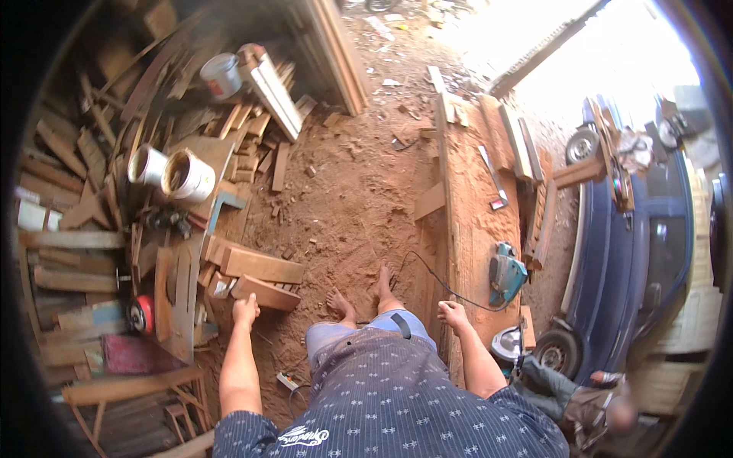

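Left hand with fingers curled on a wooden block, right hand loosely curled, empty, above long plank table, near blue power planer

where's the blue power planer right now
In the head view the blue power planer lies on the long wooden workbench at the person's right, just beyond the right hand, its black cord trailing left toward the bare feet.

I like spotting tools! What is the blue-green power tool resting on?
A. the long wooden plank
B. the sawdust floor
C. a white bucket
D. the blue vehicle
A: the blue-green power tool sits on the long wooden plank, its cord trailing off towards the right hand.
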Tool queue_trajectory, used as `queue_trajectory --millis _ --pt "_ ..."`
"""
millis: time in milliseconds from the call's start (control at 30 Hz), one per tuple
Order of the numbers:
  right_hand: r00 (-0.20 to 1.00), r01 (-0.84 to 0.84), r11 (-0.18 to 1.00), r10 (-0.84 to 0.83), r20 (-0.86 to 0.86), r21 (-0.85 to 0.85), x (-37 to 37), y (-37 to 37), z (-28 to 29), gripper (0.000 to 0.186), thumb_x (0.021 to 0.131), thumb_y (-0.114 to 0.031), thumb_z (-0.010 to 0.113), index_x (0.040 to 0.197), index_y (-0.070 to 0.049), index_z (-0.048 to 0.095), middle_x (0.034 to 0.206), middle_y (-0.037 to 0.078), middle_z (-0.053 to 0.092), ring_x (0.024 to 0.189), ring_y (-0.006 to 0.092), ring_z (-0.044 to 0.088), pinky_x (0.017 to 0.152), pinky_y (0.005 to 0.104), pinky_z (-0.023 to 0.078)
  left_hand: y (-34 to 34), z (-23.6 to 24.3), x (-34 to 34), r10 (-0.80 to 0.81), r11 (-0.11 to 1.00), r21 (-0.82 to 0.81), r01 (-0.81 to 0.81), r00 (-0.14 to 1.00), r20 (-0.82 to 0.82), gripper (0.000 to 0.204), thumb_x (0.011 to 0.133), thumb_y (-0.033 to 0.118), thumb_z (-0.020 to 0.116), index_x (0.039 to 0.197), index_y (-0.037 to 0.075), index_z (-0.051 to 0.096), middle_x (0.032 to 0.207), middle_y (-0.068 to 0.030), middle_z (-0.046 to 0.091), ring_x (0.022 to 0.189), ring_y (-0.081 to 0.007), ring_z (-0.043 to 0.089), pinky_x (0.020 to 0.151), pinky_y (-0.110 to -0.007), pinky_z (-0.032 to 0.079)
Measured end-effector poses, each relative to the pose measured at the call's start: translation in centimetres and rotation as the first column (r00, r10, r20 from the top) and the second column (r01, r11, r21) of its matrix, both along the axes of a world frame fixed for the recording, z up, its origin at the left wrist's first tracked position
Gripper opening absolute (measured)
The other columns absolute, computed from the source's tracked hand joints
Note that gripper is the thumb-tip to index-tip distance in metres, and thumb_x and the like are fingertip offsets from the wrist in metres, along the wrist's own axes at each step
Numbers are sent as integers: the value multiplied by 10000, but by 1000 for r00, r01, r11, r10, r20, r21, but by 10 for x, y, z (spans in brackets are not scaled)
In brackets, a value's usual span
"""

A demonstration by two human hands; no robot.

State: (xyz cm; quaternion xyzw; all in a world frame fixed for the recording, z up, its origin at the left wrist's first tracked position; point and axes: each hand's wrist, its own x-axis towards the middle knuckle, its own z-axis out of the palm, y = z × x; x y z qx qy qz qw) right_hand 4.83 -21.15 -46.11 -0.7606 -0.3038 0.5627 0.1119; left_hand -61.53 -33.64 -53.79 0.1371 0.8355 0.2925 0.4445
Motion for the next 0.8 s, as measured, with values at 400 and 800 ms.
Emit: queue_trajectory --millis 400,800 --pt "984 172 980 -175 25 97 49 -8 -10 322 967 -283 672 1142 -13 694 948 57 697 730 131 647 646 296 542 -25 16 106 11 932 -351 91 961 277 376 1036 319 555 1302 57 595 1076 -91 694 863 -231 682 734 -413 564" --pt "936 -61 827 -147 320 559 162 175 -18 388 898 -266 721 1154 23 686 1006 164 742 906 246 719 825 350 564 114 52 183 -147 955 -224 196 965 220 445 1036 335 519 1380 54 513 1212 -128 655 941 -238 672 800 -423 572"
